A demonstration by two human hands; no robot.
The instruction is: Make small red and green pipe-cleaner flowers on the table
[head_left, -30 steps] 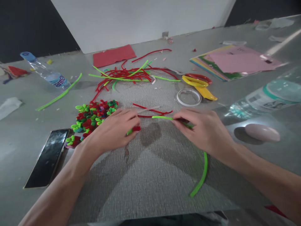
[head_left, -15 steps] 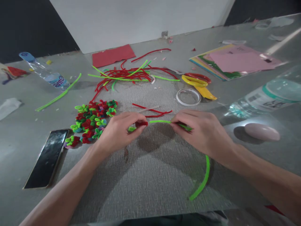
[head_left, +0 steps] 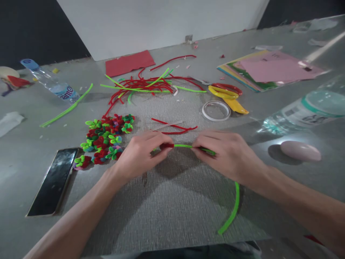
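Pinched in my left hand is a small red pipe-cleaner piece, mostly hidden by the fingers, with a bit of green behind it. My right hand grips a green pipe cleaner. Its tip meets the red piece; whether it goes into it I cannot tell. A long green tail hangs out below my right hand and curves toward the table's near edge. Beside my left hand sits a cluster of red and green pipe-cleaner flowers. Red pipe-cleaner lengths and a pale strip lie just beyond both hands.
A pile of red and green pipe cleaners lies farther back. Scissors, a tape roll and a pink oval object are on the right, by a large bottle. A phone and small bottle stand left.
My hands have come slightly closer together and a little nearer to me. The gap between the green tip and the red piece has closed.
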